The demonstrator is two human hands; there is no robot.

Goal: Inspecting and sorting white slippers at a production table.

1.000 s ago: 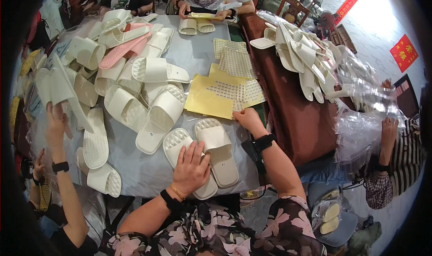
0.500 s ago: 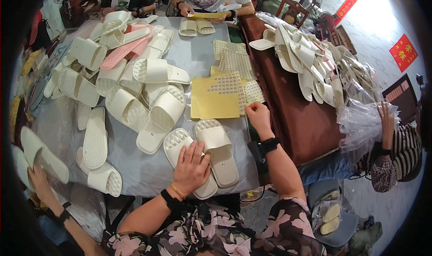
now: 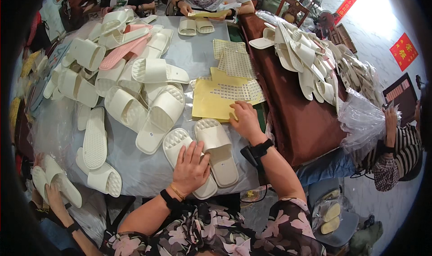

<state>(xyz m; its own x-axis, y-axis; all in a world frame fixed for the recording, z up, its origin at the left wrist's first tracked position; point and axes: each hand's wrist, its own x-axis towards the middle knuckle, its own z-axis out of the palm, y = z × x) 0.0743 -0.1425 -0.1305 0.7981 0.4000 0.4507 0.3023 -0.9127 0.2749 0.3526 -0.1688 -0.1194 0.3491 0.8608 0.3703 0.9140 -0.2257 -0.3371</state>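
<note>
Cream slipper pair (image 3: pixel 202 159) near the front edge of the grey table (image 3: pixel 198 53), soles up, the two slippers side by side and touching. Far left, at the table corner, a co-worker's hand (image 3: pixel 51 191) around two more cream slippers (image 3: pixel 54 182). Beside that, a single slipper (image 3: pixel 94 137) sole up and another (image 3: pixel 105 178) just below it. Further back on the left, a loose heap of cream slippers (image 3: pixel 121 89) with a pink slipper (image 3: pixel 121 51) among them, some upright, some turned over. Left hand (image 3: pixel 191 168) flat on the left slipper of the pair, fingers spread and not curled, so pressed down on it and grasping nothing; dark band and thin bracelet on the wrist. Right slipper of the pair bare, a small sticker near its heel. Right hand (image 3: pixel 245 119) on the lower right corner of the yellow sticker sheet (image 3: pixel 216 98), fingertips bent onto the paper; pinched or only touched, cannot tell. Black watch (image 3: pixel 258 150) on that wrist. More sticker sheets (image 3: pixel 234 60) behind, towards the middle of the table. To the right, a brown cloth (image 3: pixel 297 116) with another pile of cream slippers (image 3: pixel 306 62). Far right, clear plastic bags (image 3: pixel 364 121) in the hand of a person in a striped sleeve (image 3: pixel 405 143).
</note>
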